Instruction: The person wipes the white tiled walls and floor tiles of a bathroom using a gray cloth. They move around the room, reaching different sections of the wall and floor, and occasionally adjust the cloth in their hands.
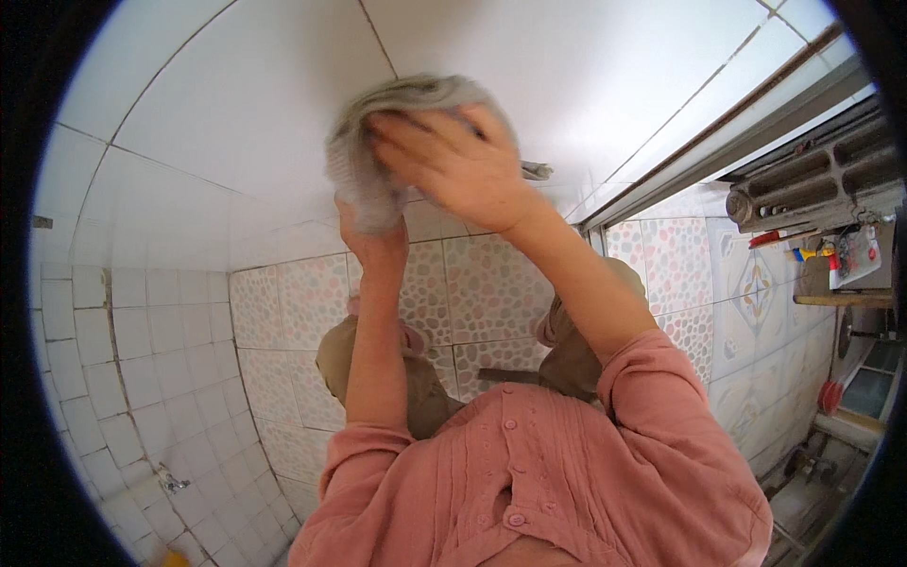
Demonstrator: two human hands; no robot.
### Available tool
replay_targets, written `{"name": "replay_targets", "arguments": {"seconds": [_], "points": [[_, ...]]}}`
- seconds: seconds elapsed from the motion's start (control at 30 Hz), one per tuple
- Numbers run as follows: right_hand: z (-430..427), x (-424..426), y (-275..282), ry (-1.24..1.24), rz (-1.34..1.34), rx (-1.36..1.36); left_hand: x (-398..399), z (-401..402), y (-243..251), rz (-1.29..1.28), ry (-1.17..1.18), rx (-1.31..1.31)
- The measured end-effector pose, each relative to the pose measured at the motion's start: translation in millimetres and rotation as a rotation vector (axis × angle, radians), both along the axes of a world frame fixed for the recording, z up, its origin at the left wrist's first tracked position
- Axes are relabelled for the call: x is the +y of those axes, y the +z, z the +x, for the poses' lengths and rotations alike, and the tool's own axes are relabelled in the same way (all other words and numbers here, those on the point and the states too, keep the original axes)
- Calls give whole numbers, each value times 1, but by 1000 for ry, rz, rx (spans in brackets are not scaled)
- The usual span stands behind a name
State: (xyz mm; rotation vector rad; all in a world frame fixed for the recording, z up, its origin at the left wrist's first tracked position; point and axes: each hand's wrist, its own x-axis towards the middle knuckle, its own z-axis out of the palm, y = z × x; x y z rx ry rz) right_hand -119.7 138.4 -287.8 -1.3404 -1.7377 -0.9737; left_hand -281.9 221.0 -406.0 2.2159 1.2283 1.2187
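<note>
A grey, bunched cloth is up against or just in front of the white wall tiles; contact with them cannot be told. My right hand lies over the cloth, its fingers blurred by motion and pressing into the folds. Below and to the left, my left hand is under the hanging part of the cloth, which hides its fingers. Just right of my right hand, a small greyish piece sticks out by the wall; what it is cannot be told.
Pebble-patterned floor tiles lie below, with a dark flat strip between my legs. A metal tap juts from the left tiled wall. To the right are a door frame, a grey metal machine part and a shelf edge with small items.
</note>
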Motion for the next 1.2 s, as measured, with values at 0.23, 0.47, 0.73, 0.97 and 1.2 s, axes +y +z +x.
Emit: {"name": "replay_targets", "arguments": {"seconds": [0.23, 0.47, 0.73, 0.97, 1.2], "points": [[56, -38, 5, -272, 53, 202, -15, 10, 43, -182, 155, 84], [86, -47, 24, -12, 406, 713, -9, 6, 40, -236, 126, 66], [21, 12, 2, -299, 494, 623, -10, 3, 41, -213, 91, 85], [-29, 41, 0, -267, 276, 349, -11, -9, 55, -299, -24, 91], [-71, 46, -9, 240, -63, 195, 8, -28, 46, -548, -57, -490]]}}
